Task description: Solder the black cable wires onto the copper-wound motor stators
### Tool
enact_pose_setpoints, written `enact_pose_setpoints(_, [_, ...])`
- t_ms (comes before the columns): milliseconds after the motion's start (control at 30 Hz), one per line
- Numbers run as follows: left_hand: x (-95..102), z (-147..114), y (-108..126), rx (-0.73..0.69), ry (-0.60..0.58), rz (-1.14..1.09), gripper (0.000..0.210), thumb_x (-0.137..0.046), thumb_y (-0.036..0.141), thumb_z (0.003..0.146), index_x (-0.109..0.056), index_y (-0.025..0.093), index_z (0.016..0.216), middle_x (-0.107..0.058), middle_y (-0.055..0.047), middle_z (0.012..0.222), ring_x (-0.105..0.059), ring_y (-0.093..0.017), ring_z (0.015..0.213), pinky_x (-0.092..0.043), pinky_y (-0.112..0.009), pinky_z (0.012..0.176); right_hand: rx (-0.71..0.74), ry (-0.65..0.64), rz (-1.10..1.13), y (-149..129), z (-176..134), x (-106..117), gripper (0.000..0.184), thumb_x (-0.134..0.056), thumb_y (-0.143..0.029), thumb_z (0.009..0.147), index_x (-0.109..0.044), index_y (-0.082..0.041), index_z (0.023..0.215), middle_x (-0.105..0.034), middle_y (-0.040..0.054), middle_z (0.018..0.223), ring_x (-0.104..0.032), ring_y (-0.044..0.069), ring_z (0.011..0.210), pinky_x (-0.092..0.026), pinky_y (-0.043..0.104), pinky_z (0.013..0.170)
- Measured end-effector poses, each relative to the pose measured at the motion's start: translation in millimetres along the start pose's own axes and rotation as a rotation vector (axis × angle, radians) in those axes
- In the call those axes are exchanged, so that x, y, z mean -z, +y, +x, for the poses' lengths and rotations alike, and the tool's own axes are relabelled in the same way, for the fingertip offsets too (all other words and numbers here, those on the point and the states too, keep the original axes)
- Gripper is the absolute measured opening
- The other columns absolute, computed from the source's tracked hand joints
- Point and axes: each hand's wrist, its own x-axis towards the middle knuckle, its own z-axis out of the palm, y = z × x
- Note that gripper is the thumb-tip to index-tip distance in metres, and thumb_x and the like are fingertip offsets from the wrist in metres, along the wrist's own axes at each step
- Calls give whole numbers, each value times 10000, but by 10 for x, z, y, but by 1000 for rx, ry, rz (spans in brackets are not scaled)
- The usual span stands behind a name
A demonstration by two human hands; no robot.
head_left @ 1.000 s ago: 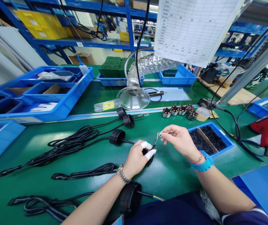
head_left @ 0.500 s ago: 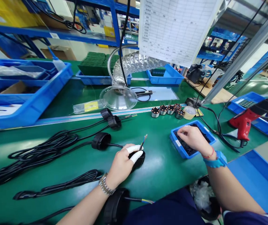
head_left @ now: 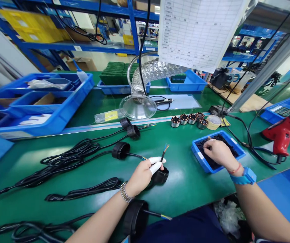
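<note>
My left hand, with white finger cots on two fingers, pinches a black cable just below its bare coloured wires. A round black cap sits right beneath those fingers. At the right, my right hand is closed, fingertips down in a small blue bin full of small black pieces. Whatever lies between those fingertips is too small to make out. More black caps on cables, one of them a cap just left of my left hand, lie on the green bench.
Coiled black cables spread over the left of the bench. Several copper-wound stators stand behind the bin, near a tape roll. A red heat gun lies at the right. A clear fume hood and blue trays stand farther back.
The whole view has shifted, so the bench appears farther right. My left hand still pinches the cable, and my right hand's fingers have gone deeper among the black pieces.
</note>
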Motion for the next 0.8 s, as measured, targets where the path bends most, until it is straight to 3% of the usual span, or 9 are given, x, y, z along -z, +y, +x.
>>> enact_pose_setpoints(67, [0,5,-18,26,-33,-71,281,-449,367,819,-617,146,859,-591,-25,779,-459,-129,640,-346,-239,615,21,48,192,-84,-26,39,144,-488,-229,749,-614,-160,736,-632,39,732,-574,126,642,-433,230,625])
enact_pose_setpoints(200, [-3,3,-32,31,-61,-141,285,-475,385,808,-607,133,834,-549,-14,717,-398,-110,591,-301,-222,562,97,93,923,-502,-67,7,222,-559,-288,739,-598,-153,910,-628,29,747,-564,107,616,-458,224,578])
enact_pose_setpoints(367, [0,-15,-18,22,-63,-117,295,-478,391,810,-605,125,825,-521,-6,685,-350,-96,559,-269,-218,536,86,61,1386,-1014,-36,-135,163,-631,-288,707,-609,-151,793,-618,6,653,-569,98,560,-471,236,555])
enact_pose_setpoints(533, [-3,-14,15,5,-66,-120,279,-480,368,809,-609,121,818,-523,-1,684,-356,-92,563,-282,-213,551,127,94,1463,-1129,-16,-164,129,-650,-250,699,-611,-153,774,-644,13,715,-591,99,588,-490,244,583])
enact_pose_setpoints(800, [-4,-3,7,25,-79,-141,300,-481,367,804,-619,122,906,-541,-4,702,-363,-93,561,-289,-212,551,133,98,1377,-1103,-18,-102,135,-631,-263,714,-608,-145,775,-639,15,692,-590,98,578,-493,244,574])
